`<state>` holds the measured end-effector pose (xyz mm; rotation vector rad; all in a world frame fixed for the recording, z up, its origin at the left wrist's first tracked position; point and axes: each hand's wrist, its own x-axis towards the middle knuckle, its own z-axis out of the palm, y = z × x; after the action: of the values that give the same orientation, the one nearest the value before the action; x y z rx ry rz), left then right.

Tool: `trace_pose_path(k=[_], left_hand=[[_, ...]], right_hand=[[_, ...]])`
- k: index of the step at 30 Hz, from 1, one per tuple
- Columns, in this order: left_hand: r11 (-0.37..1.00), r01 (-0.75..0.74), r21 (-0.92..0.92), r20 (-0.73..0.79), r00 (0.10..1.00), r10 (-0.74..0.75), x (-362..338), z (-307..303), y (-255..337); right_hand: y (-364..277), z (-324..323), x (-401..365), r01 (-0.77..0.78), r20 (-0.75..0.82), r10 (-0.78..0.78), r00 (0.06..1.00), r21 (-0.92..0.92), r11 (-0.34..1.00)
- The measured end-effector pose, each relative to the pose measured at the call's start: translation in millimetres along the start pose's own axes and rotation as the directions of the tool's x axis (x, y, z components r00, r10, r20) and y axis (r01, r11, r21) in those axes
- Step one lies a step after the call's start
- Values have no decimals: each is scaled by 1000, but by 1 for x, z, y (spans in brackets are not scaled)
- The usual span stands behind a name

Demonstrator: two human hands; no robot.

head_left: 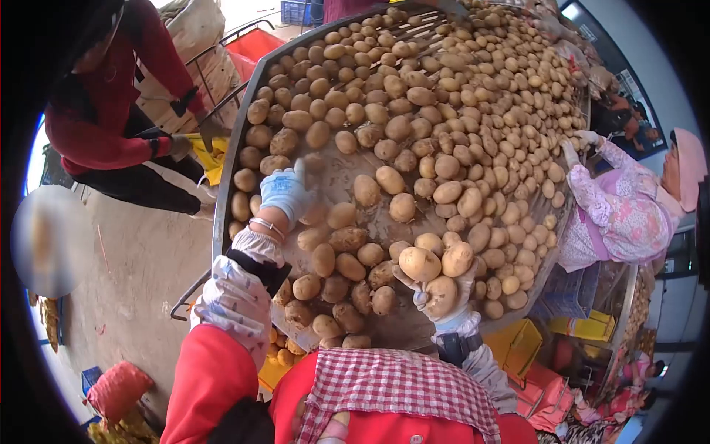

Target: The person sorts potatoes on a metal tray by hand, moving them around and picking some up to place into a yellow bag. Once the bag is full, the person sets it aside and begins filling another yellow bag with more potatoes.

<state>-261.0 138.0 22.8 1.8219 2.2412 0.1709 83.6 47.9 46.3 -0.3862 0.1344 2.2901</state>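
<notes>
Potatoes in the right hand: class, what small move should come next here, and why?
Probably lift the right hand away from the sorting table, towards the person. It already grips three potatoes and looks full, so it likely cannot take another. The left hand lies among loose potatoes further up.

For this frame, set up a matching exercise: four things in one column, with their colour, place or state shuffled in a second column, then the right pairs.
Things:
1. left hand
2. right hand
3. co-worker's hand
4. mesh sack

Descriptions:
A. red, on the floor at lower left
B. white glove, holding potatoes
C. light blue glove, laid on the pile near the left rim of the table
D. reaching in from the table's right side

Pairs: 1-C, 2-B, 3-D, 4-A.
</notes>
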Motion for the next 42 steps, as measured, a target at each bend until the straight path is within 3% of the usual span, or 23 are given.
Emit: trace_pose_path(k=[2, 4, 5, 6, 7, 8, 10, 12, 16, 19, 22, 24, 26, 28, 29, 30, 31, 32, 33, 34, 37, 40, 42], left_hand=[[999, 39, 31, 90, 995, -41, 7, -10, 9], [986, 0, -166, 94, 995, 16, 6, -7, 17], [842, 69, -535, 55, 997, -46, -3, -2, 27], [326, 89, -941, 109, 993, 43, -23, 10, 42], [150, -99, -984, -72, 982, 175, -51, 15, 65], [123, -91, -988, -47, 947, 317, -85, -4, 97], [274, -449, -851, -238, 793, 561, -129, 15, 144], [535, -505, -678, 34, 705, 708, -168, -13, 187], [511, -323, -796, 186, 673, 715, -192, 6, 237], [495, -373, -785, 236, 559, 795, -208, 18, 302], [324, -466, -823, 113, 426, 898, -226, 46, 382], [140, -547, -825, 13, 230, 973, -241, 67, 444], [227, -534, -815, 97, 260, 961, -243, 84, 462], [239, -818, -523, -105, 340, 934, -223, 103, 454], [280, -870, -405, -257, 403, 878, -206, 102, 441], [478, -823, -306, -314, 561, 766, -191, 93, 428], [551, -813, -189, -499, 563, 659, -159, 99, 402], [720, -679, -142, -479, 684, 551, -128, 91, 382], [815, -580, 9, -610, 642, 464, -103, 102, 352], [889, -456, 21, -390, 815, 428, -90, 93, 324], [859, -491, 142, -209, 833, 511, -110, 104, 276], [793, -596, 127, -146, 779, 610, -157, 92, 250], [791, -581, 192, -78, 794, 602, -177, 77, 225]], right_hand=[[2, 1, -9, 19, 6, -19, 1000, -15, 1000], [0, 2, -19, 19, 12, -18, 1000, -43, 999], [-2, 1, -23, 60, 10, -60, 998, -110, 992], [-1, -2, -28, 104, 5, -104, 995, -165, 981], [-2, -2, -34, 112, 12, -111, 994, -141, 984], [-1, -5, -39, 111, 22, -109, 994, -132, 985], [-2, -10, -51, 174, -119, -198, 973, -189, 967], [-1, -12, -63, 272, -180, -329, 927, -282, 920], [-15, -34, -120, 362, -223, -417, 881, -250, 898], [-44, -50, -179, 477, -190, -502, 844, -161, 864], [-75, -61, -259, 597, -137, -636, 759, -244, 764], [-116, -77, -317, 767, -38, -820, 571, -332, 550], [-148, -111, -365, 708, -278, -778, 563, -323, 628], [-186, -202, -417, 477, -563, -758, 329, -593, 648], [-189, -238, -440, 366, -448, -868, 212, -787, 496], [-188, -262, -448, 221, -283, -950, 134, -926, 307], [-183, -267, -438, 162, -284, -953, -109, -951, 264], [-179, -265, -424, 93, -249, -903, -351, -968, 231], [-179, -259, -407, 91, -249, -917, -313, -968, 232], [-175, -247, -392, -45, -58, -970, -237, -997, 70], [-158, -148, -321, -310, 330, -938, 106, -885, -347], [-171, -90, -237, -87, 636, -670, 384, -697, -712], [-175, -57, -184, -223, 649, -569, 506, -539, -812]])
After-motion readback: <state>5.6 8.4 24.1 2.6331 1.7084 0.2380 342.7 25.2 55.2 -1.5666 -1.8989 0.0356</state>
